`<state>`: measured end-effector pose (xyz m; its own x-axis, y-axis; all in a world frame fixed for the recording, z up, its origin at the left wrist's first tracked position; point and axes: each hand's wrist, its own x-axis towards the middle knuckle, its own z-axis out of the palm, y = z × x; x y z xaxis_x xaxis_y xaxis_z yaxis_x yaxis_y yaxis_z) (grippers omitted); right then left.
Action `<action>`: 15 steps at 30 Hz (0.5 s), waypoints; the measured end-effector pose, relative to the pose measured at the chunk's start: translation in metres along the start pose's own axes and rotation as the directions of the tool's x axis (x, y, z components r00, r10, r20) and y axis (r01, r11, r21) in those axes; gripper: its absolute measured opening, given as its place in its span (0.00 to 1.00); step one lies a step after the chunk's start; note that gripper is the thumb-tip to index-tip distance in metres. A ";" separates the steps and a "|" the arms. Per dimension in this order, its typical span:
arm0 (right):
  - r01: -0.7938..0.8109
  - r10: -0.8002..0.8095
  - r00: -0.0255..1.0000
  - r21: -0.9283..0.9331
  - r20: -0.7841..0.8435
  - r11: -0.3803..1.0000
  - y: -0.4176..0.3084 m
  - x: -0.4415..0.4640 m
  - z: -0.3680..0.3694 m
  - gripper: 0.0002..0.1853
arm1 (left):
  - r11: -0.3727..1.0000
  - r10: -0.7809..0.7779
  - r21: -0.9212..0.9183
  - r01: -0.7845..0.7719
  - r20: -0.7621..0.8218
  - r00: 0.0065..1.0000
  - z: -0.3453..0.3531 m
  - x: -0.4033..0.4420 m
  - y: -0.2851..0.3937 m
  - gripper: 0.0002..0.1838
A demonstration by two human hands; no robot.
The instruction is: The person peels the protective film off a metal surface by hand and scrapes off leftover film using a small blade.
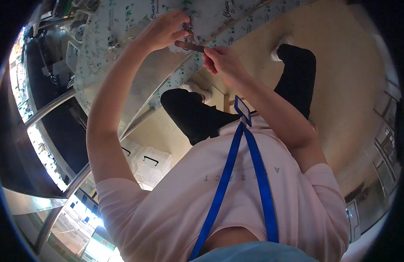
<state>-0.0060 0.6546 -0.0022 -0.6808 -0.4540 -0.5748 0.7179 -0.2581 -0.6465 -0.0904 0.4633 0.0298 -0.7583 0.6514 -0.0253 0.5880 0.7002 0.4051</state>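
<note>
Lanyard of flat blue ribbon (224, 187) runs up the lower middle of the frame over a pale pink short-sleeved shirt (176, 205), ending in a blue-edged rectangular badge (242, 109) near the centre. Farther off, in the upper middle, the right hand (224, 64) grasps the right end of a dark brown, narrow, flat bar (189, 46). The bar points left, its free end just beside the left hand (166, 30). That hand is bent at the fingers; whether it pinches something small, I cannot tell.

The bar looks light and stiff, likely easy to manage with 1 hand and not fragile; its material is unclear, and its flat faces may let it twist under a loose hold. The right end, gripped between thumb and curled fingers, seems the sound place to take it, leaving the other end free.

Beyond the hands, across the upper left, spreads a table covering printed with green leaves and dark lettering (103, 61). Lower down, left of centre, a clear plastic box with a black handle (160, 153) sits on the tan floor (350, 65).
</note>
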 end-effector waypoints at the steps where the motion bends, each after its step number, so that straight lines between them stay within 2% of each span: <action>1: -0.013 0.013 1.000 0.008 -0.014 1.000 0.000 0.000 0.001 0.15 | 0.998 0.061 0.010 -0.061 0.027 0.998 0.000 0.002 0.000 0.09; 3: -0.034 0.034 0.999 -0.001 -0.041 0.999 -0.001 0.000 0.002 0.14 | 0.983 0.178 0.032 -0.181 0.083 0.981 -0.002 0.007 0.000 0.08; 6: -0.047 0.048 0.997 0.014 -0.053 0.999 -0.001 0.002 0.005 0.14 | 0.990 0.116 0.066 -0.128 0.152 0.982 -0.006 0.008 0.007 0.07; 12: -0.029 0.030 0.999 0.030 -0.038 0.999 0.004 0.005 0.004 0.14 | 0.985 0.113 0.137 -0.101 -0.085 0.990 0.009 0.001 0.006 0.06; 15: -0.041 0.042 0.998 0.023 -0.056 0.999 0.005 0.003 0.005 0.14 | 0.991 -0.044 0.120 0.066 -0.181 0.982 0.012 -0.001 0.009 0.06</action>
<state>-0.0035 0.6482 -0.0045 -0.6572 -0.4163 -0.6283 0.7481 -0.2588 -0.6110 -0.0809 0.4723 0.0220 -0.8219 0.5563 0.1230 0.5658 0.7718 0.2901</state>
